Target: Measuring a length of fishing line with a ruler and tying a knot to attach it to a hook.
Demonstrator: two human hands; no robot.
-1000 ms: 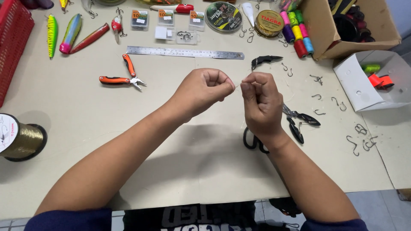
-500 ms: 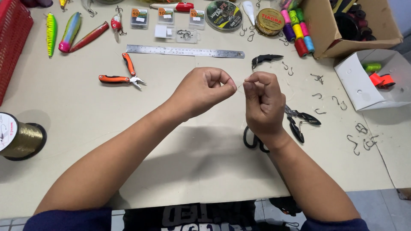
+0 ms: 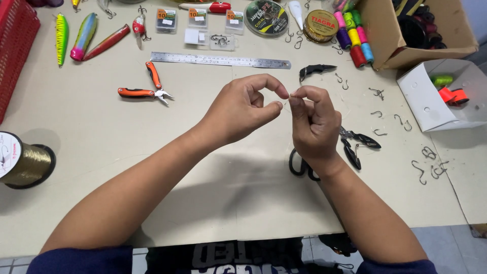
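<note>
My left hand [image 3: 242,107] and my right hand [image 3: 315,124] meet above the middle of the table, fingertips almost touching. Between them they pinch something very small on a thin clear fishing line [image 3: 287,104]; the line is barely visible and the pinched item is hidden by the fingers. The left forefinger is raised and curled toward the right hand's fingertips. Black scissors [image 3: 300,166] lie partly under my right wrist. Dark split-ring pliers [image 3: 358,143] lie just right of that hand.
Orange-handled pliers [image 3: 147,89] and a steel ruler [image 3: 220,60] lie at upper left. Fishing lures [image 3: 83,37], hook packets [image 3: 166,20], line spools [image 3: 265,17], thread bobbins [image 3: 351,35] and boxes [image 3: 442,96] line the back. Loose hooks [image 3: 401,122] scatter right. A gold line spool [image 3: 23,162] stands far left.
My left hand has opened from a closed fist; its forefinger lifted and reached toward the right fingertips. The right hand stayed nearly still.
</note>
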